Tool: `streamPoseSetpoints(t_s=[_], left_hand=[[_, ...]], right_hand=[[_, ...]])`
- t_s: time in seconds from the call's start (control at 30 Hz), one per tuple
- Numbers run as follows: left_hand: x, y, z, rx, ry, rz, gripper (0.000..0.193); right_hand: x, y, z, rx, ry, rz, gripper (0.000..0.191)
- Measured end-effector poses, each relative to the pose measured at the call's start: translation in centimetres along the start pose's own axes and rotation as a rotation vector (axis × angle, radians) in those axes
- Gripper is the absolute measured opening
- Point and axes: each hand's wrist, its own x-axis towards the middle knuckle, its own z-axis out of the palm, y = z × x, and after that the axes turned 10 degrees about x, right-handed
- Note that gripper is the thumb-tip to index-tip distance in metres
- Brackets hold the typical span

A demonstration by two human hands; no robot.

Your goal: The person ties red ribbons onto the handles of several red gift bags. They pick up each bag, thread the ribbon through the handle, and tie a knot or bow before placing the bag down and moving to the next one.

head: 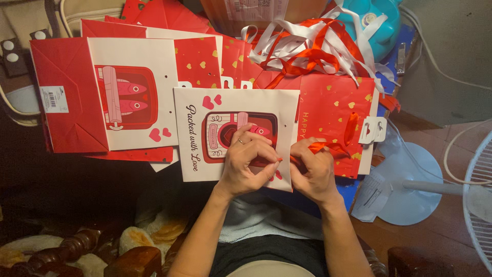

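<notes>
A flat white paper gift bag (195, 154) with a red tin-and-fish picture and pink hearts lies in front of me. My left hand (248, 161) rests on it with fingers curled, pinching the end of a red ribbon (328, 147) by the bag's lower right edge. My right hand (312, 172) is beside it, closed on the same ribbon, which loops up over a red gift bag (333, 110) with gold hearts. A ring shows on my left hand.
More flat gift bags (102, 92) are stacked to the left. A heap of red and white ribbons (312, 48) lies behind, next to a turquoise plastic object (369, 20). A white fan base (410, 190) and grille stand right. Carved wooden furniture (77, 251) sits lower left.
</notes>
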Motion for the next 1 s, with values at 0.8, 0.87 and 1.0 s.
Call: streamPoseSetpoints(t_s=[0.8, 0.87, 1.0], left_hand=[[0.34, 0.24, -0.16, 0.062, -0.011, 0.036, 0.018], [0.44, 0.27, -0.14, 0.080, -0.008, 0.050, 0.023], [0.19, 0.10, 0.23, 0.145, 0.021, 0.085, 0.051]], right_hand=[[0.16, -0.14, 0.10, 0.009, 0.030, -0.053, 0.026], [0.22, -0.16, 0.13, 0.005, 0.036, -0.042, 0.025], [0.09, 0.03, 0.29, 0.025, 0.041, -0.049, 0.026]])
